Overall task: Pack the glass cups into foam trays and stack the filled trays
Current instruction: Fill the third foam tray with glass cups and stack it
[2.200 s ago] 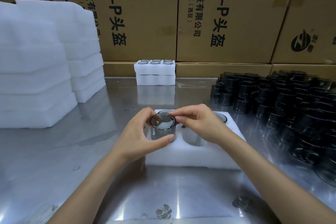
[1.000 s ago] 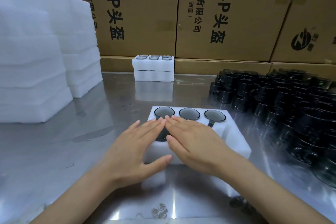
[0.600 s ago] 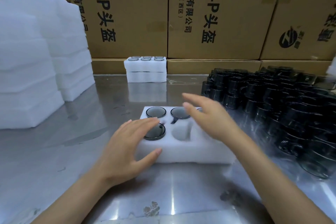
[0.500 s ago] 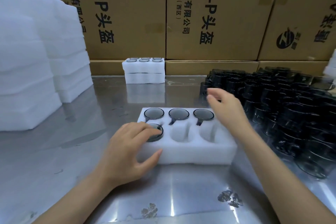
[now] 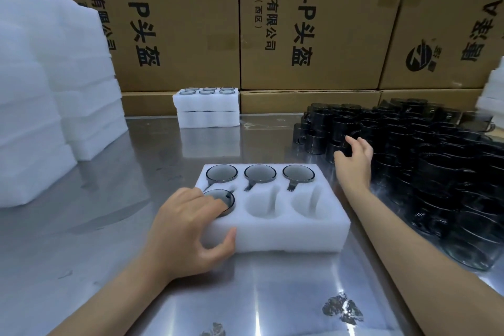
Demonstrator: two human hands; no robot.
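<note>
A white foam tray (image 5: 289, 234) lies on the steel table in front of me. Its far row holds three smoky glass cups (image 5: 260, 173); a fourth cup (image 5: 222, 197) sits in the near left pocket, and the other two near pockets are bare. My left hand (image 5: 188, 229) rests on the tray's near left corner, fingers on the fourth cup's rim and thumb against the tray's front wall. My right hand (image 5: 354, 161) is stretched out with loose fingers at the left edge of the heap of loose cups (image 5: 425, 161), holding nothing.
Two filled trays (image 5: 207, 108) stand stacked at the back centre against cardboard boxes (image 5: 308, 22). Tall piles of foam trays (image 5: 49, 90) fill the left side. More foam shows at the far right edge (image 5: 493, 95).
The fourth cup was pressed into its pocket by both hands. Since then my right hand left the tray and moved right to the cup heap; my left hand stayed on the tray.
</note>
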